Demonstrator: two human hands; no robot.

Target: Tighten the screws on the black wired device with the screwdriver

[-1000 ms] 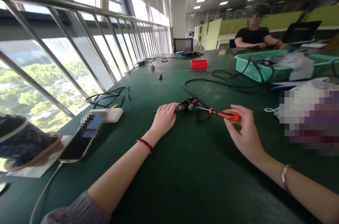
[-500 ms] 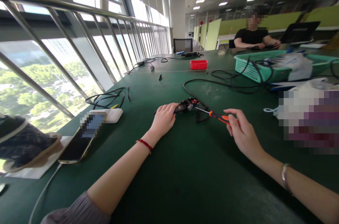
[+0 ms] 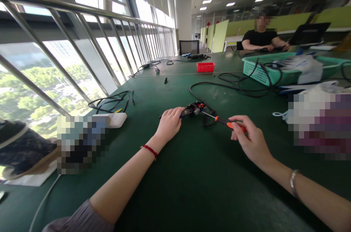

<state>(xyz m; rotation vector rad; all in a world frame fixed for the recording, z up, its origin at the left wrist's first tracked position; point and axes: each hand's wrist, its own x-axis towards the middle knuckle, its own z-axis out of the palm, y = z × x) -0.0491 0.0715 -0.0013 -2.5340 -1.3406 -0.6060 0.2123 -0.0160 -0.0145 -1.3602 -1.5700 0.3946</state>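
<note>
On the green table, my left hand [image 3: 170, 122] is wrapped over the body of a dark handheld device [image 3: 189, 110]. The device's right end shows red parts and small wires, and a black cable runs from that end. My right hand [image 3: 251, 137] grips the orange-and-black handle of a screwdriver [image 3: 222, 121] between thumb and fingers. The screwdriver's thin shaft points left, its tip at the device's right end; whether it sits in a screw is too small to tell.
A phone [image 3: 85, 140] and a white block [image 3: 117, 120] lie on the left, near black cables [image 3: 115, 100]. Farther off are a red tray [image 3: 205, 67] and a green basket [image 3: 260, 73]. Plastic bags [image 3: 309, 111] rest at the right. A person [image 3: 260, 38] sits across the table.
My right hand has closed further around the screwdriver handle, its fingers now more curled over the end. The handle has shifted slightly down and left. My left hand and the device stay still.
</note>
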